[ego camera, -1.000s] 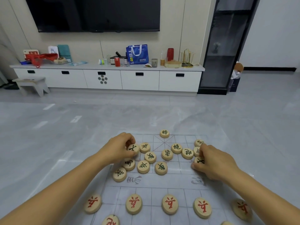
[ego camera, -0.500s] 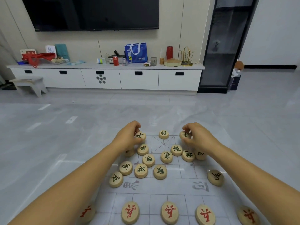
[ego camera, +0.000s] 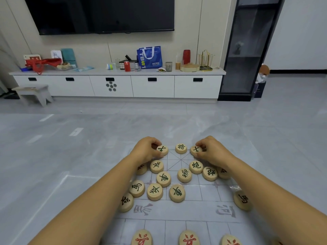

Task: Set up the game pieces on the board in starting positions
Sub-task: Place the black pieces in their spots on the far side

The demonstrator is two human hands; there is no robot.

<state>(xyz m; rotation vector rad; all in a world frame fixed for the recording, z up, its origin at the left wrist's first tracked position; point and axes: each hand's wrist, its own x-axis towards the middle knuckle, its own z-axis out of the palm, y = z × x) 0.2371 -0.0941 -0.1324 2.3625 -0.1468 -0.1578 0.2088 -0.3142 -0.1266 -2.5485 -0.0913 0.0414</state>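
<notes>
Now left hand [ego camera: 144,152] pinches left disc [ego camera: 162,150], right hand [ego camera: 213,153] right disc [ego camera: 196,150], both dark-lettered wood.

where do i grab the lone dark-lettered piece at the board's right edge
Pinch the lone piece by its rim, thumb and finger on opposite edges, coming straight down from above. It is a low round disc lying flat, face up, on the board, and no other piece touches it.

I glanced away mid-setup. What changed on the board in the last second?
The left hand carried one disc and the right hand another disc from the cluster to the far row, flanking the middle disc; both still pinch them. The red discs stayed put.
</notes>
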